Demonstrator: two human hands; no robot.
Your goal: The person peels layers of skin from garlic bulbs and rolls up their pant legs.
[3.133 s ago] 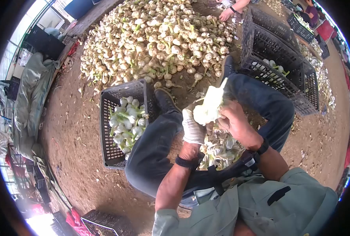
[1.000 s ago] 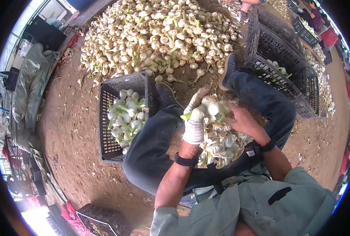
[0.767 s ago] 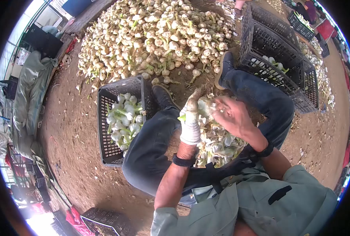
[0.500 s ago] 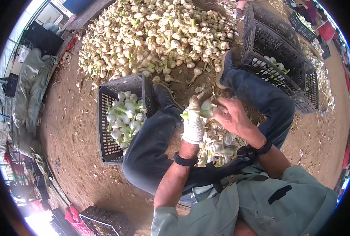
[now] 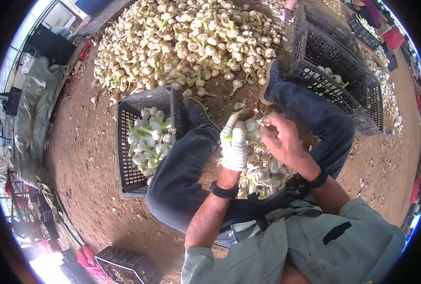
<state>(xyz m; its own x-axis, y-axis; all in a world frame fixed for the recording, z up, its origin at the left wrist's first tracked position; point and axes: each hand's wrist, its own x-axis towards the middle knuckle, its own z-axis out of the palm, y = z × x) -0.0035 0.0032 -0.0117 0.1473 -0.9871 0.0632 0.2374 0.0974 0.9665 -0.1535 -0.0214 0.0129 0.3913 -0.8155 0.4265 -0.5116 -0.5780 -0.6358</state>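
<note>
My left hand (image 5: 235, 142), in a white knitted glove, is wrapped round a garlic bulb (image 5: 253, 130), with a bit of green stem showing between its fingers. Bare and bent at the fingers, my right hand (image 5: 283, 141) is at the bulb's right side; what its fingertips pinch, if anything, is too small to tell. Below both hands, between my legs, lies a heap of pale garlic skins (image 5: 263, 176). A black crate (image 5: 133, 185) with clean white bulbs (image 5: 150, 137) stands left of my knee.
A big pile of untrimmed garlic (image 5: 186, 45) lies ahead. Stacked black crates (image 5: 331, 61), one with bulbs inside, stand to the right. Another crate (image 5: 125, 265) is at the lower left. Part of a person (image 5: 371, 13) shows at the upper right.
Earlier a bulb was held up higher with its stem upright; now it is lower, in my gloved hand. Since the last frames my left fingers have curled round it, and my right hand has shifted slightly.
</note>
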